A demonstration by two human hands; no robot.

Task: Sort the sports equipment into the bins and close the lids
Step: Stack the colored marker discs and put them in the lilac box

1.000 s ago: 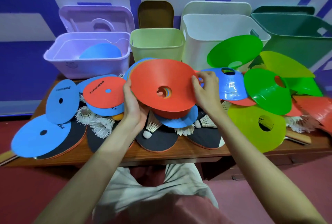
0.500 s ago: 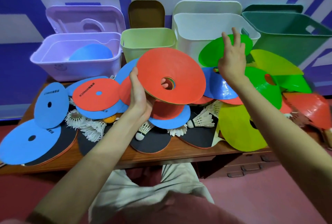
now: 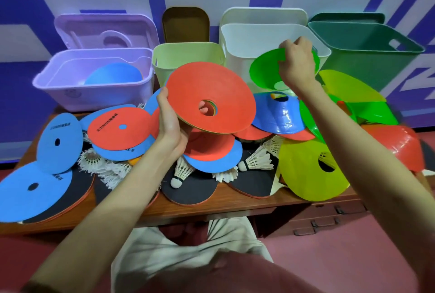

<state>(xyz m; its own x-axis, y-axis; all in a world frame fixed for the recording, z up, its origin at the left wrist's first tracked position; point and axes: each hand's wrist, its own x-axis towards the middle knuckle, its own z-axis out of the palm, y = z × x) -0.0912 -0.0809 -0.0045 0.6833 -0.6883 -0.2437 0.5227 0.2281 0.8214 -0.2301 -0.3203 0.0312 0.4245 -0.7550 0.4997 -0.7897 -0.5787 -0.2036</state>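
Four open bins stand in a row along the back of the wooden table [image 3: 179, 208], each with its lid propped against the wall behind it. The purple bin [image 3: 98, 95] on the left holds one blue disc [image 3: 114, 74]. The pale green bin [image 3: 188, 57], the white bin [image 3: 254, 41] and the dark green bin [image 3: 367, 57] show only part of their insides, and what lies at the bottom cannot be seen from here. The person's left hand [image 3: 170, 125] grips the edge of a stack of flat discs with a red one [image 3: 209, 97] on top, held tilted above the pile; a fingertip shows through the centre hole, and thin coloured edges beneath hint at more discs, too fine to count. The right hand [image 3: 297, 64] is curled and pinches the rim of a green cone [image 3: 263, 70], lifted in front of the white bin. On the table, three blue discs lie flat at the left, with a red disc [image 3: 120, 128] overlapping others beside them. At least four shuttlecocks [image 3: 182, 170] poke out among black paddles [image 3: 190, 189], mostly buried. A blue cone [image 3: 280, 114] and a yellow-green cone [image 3: 310, 170] sit at the right; a red cone [image 3: 400, 144] there is blurred.
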